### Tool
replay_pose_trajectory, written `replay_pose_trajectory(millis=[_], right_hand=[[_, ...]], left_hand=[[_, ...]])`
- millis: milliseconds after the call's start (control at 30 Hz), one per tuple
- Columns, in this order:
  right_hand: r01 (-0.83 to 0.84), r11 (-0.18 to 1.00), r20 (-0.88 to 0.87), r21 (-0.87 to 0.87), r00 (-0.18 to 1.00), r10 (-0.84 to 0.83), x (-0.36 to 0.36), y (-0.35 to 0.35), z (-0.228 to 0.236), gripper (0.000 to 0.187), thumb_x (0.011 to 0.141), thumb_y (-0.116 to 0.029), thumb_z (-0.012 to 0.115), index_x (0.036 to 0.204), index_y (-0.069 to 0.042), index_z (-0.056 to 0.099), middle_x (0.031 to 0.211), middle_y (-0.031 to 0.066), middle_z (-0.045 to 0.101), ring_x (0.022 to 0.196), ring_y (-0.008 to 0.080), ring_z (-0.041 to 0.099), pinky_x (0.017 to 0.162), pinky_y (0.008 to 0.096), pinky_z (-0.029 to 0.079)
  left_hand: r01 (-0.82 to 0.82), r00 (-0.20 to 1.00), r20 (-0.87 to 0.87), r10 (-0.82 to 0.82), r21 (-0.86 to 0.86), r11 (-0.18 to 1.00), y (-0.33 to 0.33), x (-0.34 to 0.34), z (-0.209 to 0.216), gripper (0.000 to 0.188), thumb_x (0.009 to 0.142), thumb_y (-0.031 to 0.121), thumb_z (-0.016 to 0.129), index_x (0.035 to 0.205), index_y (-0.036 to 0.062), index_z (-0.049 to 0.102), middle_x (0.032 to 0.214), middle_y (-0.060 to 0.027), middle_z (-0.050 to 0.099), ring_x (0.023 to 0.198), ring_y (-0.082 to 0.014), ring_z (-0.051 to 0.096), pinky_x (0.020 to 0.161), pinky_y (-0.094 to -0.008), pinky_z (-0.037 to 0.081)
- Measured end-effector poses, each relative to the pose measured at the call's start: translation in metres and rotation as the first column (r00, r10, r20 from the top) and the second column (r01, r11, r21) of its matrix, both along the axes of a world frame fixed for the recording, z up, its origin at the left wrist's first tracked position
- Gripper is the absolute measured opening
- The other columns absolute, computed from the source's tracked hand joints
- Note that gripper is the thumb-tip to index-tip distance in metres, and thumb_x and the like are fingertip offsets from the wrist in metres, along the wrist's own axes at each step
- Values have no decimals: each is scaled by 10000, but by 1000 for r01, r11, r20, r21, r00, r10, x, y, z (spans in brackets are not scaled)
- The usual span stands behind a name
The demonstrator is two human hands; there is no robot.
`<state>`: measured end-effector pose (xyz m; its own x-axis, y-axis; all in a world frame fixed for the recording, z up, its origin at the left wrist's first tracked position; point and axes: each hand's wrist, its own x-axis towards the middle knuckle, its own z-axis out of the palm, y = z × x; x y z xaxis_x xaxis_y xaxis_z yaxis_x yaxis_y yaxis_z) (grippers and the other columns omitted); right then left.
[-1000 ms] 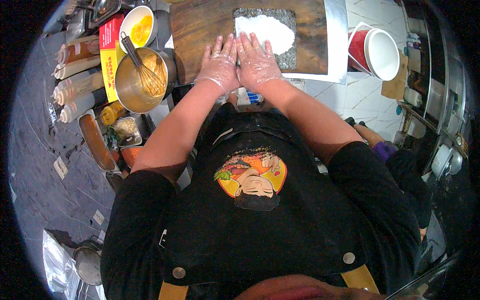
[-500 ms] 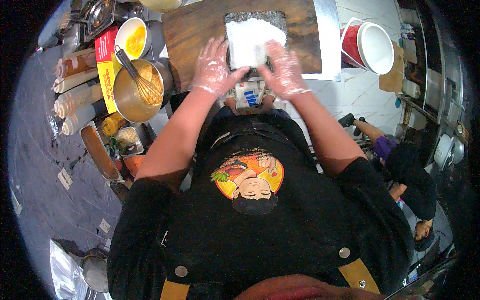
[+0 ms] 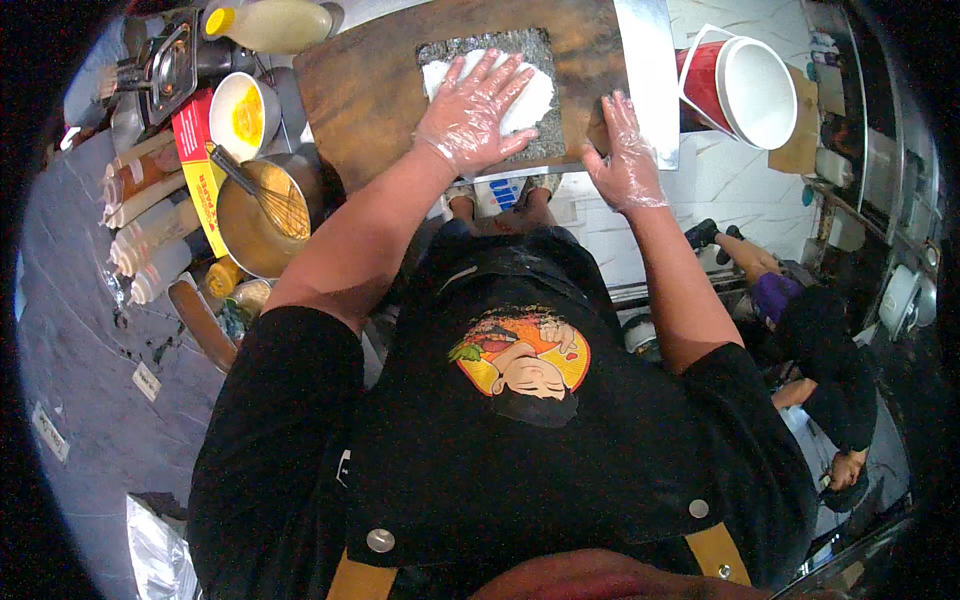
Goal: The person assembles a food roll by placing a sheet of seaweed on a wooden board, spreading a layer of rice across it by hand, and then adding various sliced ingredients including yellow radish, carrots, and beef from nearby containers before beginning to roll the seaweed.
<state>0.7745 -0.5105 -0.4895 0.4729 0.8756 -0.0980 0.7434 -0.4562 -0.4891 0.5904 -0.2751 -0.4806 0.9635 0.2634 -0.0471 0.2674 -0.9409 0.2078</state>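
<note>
A dark square nori sheet (image 3: 540,45) lies on the brown cutting board (image 3: 370,70), with a layer of white rice (image 3: 541,95) over much of it. My left hand (image 3: 474,115), in a clear plastic glove, rests flat on the rice with its fingers spread. It hides part of the rice and the lower left of the sheet. Bare nori shows along the top and at the right and lower right. Also gloved, my right hand (image 3: 628,155) holds nothing and lies with fingers stretched out at the right edge of the board, apart from the sheet.
Left of the board are a steel bowl (image 3: 236,228) with a whisk (image 3: 275,200), a white bowl (image 3: 222,118) of yellow food, a yellow-capped bottle (image 3: 270,25) and several squeeze bottles (image 3: 150,235). A red-and-white bucket (image 3: 755,92) stands right. Another person (image 3: 825,335) is at the right.
My left hand has moved from the left side of the sheet onto the rice. My right hand has gone from the rice rightward to the board's edge. The view has shifted slightly.
</note>
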Motion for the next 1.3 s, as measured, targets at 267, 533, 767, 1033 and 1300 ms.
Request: replay_pose_trajectory(millis=[267,533,767,1033,1300], right_hand=[[-49,998,-54,40,997,51,4,-1,9,868,924,-191,810,1676,-7,418,1737,327,386,1613,525,374,1319,562,362],[-42,998,-82,39,996,45,3,-1,8,869,917,-171,799,1684,-21,417,1753,312,368,1629,522,345,1332,567,340],[-26,999,-92,38,995,30,5,-3,-2,858,888,-110,712,1688,-27,416,1757,303,373,1640,510,333,1341,575,325],[6,1000,-144,25,990,-2,10,-7,-4,829,919,-204,632,1699,-25,413,1796,275,318,1675,478,271,1369,543,274],[4,999,-113,39,994,1,6,-5,-1,830,903,-210,645,1686,-25,440,1787,278,340,1669,478,293,1365,544,279]], left_hand=[[42,999,-9,-42,-30,999,3,19,-1,904,1011,704,618,1746,225,396,1791,-58,421,1662,-320,357,1353,-609,218],[69,998,20,-68,-76,995,-11,45,-4,921,1011,714,615,1757,233,368,1797,-46,413,1665,-322,352,1352,-636,202],[92,986,149,-72,-127,988,-34,74,-16,858,1024,682,619,1726,227,426,1770,-62,453,1643,-345,395,1343,-631,243],[46,975,221,-2,-193,980,29,3,14,892,944,512,808,1681,131,480,1761,-145,442,1646,-390,373,1343,-603,271],[254,959,-112,-258,-48,966,8,-16,8,865,1023,666,654,1740,254,400,1827,-54,344,1697,-359,267,1347,-655,223]])
